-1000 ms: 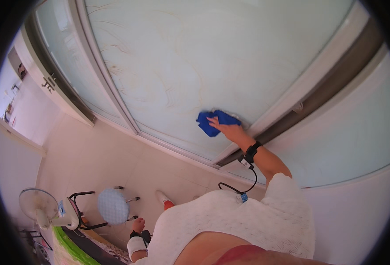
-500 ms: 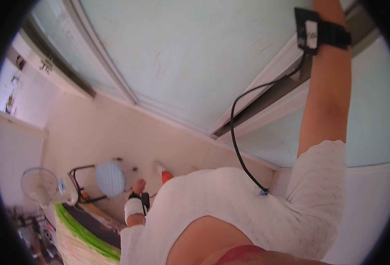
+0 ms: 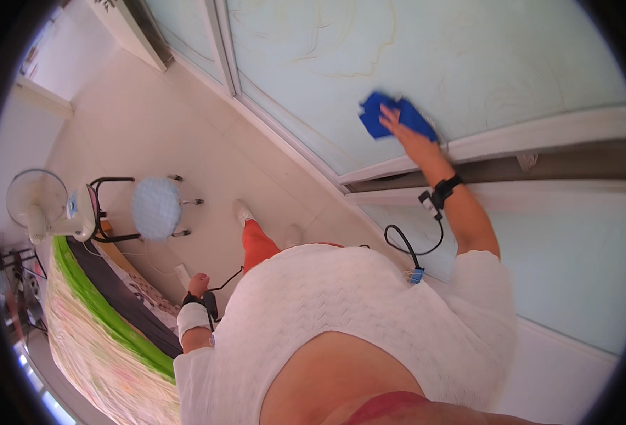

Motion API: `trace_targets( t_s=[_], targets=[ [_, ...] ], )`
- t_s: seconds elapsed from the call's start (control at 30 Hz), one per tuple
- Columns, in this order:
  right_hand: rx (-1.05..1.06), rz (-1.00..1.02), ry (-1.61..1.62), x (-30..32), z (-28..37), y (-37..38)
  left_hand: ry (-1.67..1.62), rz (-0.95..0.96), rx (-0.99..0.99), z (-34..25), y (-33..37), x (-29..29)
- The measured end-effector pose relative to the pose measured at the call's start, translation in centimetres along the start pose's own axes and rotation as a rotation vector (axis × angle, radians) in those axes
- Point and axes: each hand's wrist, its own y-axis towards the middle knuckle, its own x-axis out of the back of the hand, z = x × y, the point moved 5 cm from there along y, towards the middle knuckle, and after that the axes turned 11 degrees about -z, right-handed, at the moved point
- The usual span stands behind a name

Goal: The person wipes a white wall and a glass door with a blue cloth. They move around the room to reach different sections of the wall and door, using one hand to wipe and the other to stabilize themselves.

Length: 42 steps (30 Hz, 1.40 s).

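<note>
Blue cloth lies against a pale glass door panel, beneath the right hand — flat, fingers extended over it. A black strap circles that wrist. The left hand hangs low (open or closed, I cannot tell) — beyond it, a round light-blue stool and a fan.

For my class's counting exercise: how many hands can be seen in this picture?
2. The right hand lies on the blue cloth against the glass panel; the left hand hangs beside the white top. No others show.
</note>
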Motion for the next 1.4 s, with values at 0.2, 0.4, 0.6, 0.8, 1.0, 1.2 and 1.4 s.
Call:
trace_targets(
  t_s=[0.2,0.4,0.6,0.8,1.0,1.2,1.4],
  targets=[
    [0.292,0.028,-0.321,-6.7,-2.3,-1.8,-0.14,-0.019,0.225,3.7,-3.8,-3.1],
    [0.18,0.099,-0.193,-8.7,2.0,17.3,-0.239,-0.009,0.287,5.2,-3.8,-3.2],
    [0.63,-0.266,-0.8,-3.6,13.4,38.2,-0.135,-0.096,0.222,6.2,-0.6,1.5],
    [0.573,-0.167,-0.573,-6.5,13.6,40.3,0.042,-0.174,0.083,3.3,4.1,7.6],
    [0.165,0.132,-0.197,-14.1,3.1,23.0,-0.095,-0.249,-0.032,-3.4,5.4,8.9],
    [0.024,0.505,-0.315,-14.7,-4.5,0.8,-0.144,-0.161,0.02,0.3,1.5,3.7],
    [0.157,0.45,-0.369,-18.5,-10.9,-4.8,-0.109,-0.143,0.3,11.8,-5.2,-5.3]
  ],
)
